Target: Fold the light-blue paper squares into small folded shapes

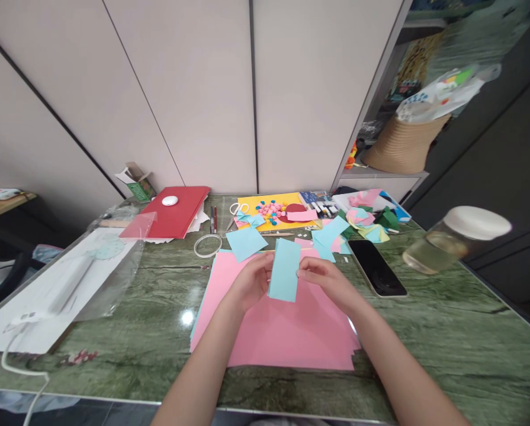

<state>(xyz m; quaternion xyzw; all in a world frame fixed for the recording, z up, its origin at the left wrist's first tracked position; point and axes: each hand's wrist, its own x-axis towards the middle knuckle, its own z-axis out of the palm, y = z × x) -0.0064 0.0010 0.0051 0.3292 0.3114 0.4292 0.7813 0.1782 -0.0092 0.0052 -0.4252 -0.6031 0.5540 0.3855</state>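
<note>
A light blue piece of paper [285, 272], apparently folded into a narrow rectangle, is held up between my two hands. My left hand [253, 281] grips its left edge, fingers partly behind it. At the right edge, my right hand [322, 277] pinches the paper between thumb and fingers. Below them lies a stack of pink paper sheets [286, 343], with some blue showing at its left side. A square of light blue paper [246, 242] rests just beyond my left hand, and more blue paper pieces [329, 236] lie beyond the right one.
Farther back are scissors [238, 208], a tape roll [208, 245], a yellow sheet [256, 204] bearing small paper balls [271, 211], and a red folder [176, 213]. To the right are a black phone [377, 268] and a lidded bottle [455, 239]. A white power strip [64, 290] lies left.
</note>
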